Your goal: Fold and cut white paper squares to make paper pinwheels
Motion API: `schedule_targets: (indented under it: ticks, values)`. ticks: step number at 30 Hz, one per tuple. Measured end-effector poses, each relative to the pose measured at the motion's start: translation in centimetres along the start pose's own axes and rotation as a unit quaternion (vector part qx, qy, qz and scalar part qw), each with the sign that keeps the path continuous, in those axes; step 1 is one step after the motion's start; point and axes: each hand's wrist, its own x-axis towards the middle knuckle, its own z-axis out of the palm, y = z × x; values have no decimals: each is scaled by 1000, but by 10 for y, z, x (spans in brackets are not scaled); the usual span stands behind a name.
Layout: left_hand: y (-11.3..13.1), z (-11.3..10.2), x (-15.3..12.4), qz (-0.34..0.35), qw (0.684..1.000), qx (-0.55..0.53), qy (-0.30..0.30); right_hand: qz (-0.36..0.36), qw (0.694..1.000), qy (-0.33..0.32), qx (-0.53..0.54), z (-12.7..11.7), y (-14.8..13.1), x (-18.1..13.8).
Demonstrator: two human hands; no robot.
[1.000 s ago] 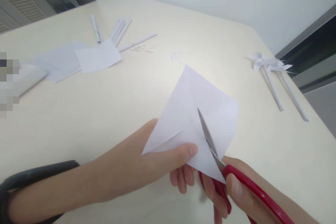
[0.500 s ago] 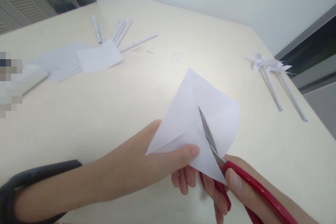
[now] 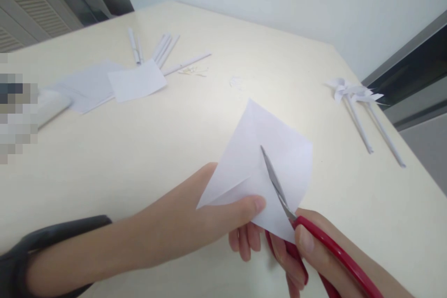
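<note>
My left hand (image 3: 223, 219) pinches a creased square sheet of white paper (image 3: 240, 149), thumb on top and fingers beneath. One slit from an edge runs inward near the left corner. My right hand (image 3: 310, 242) grips red-handled scissors (image 3: 279, 191), whose blades straddle the paper's lower right corner. The upper blade lies over the sheet and points toward its middle; the other blade is hidden underneath. A dark band circles my left wrist.
Two paper pinwheels on rolled sticks (image 3: 366, 116) lie at the right edge of the pale table (image 3: 157, 149). Back left are rolled paper tubes (image 3: 164, 49), loose sheets (image 3: 138, 81) and small wooden bits (image 3: 192, 71). Thin paper scraps (image 3: 235, 82) lie mid-table.
The scissor blades look slightly more closed on the paper. Table and background have shifted a little lower in view. Both hands keep their holds.
</note>
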Motion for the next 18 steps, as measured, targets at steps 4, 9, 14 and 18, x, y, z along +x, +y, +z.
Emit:
schedule_targets:
  ticks: [4,9,14,18]
  values:
    - [1,1,0,-20,1000,16,-4,13,1000,-4,6,-3,4,-1]
    - [3,0,0,-28,999,29,1,-10,1000,12,-11,-1,1,0]
    - [6,0,0,-32,999,37,-12,-21,1000,7,-8,4,-1,3]
    - [3,-1,0,22,999,-3,27,-26,999,19,-15,1,1,-1]
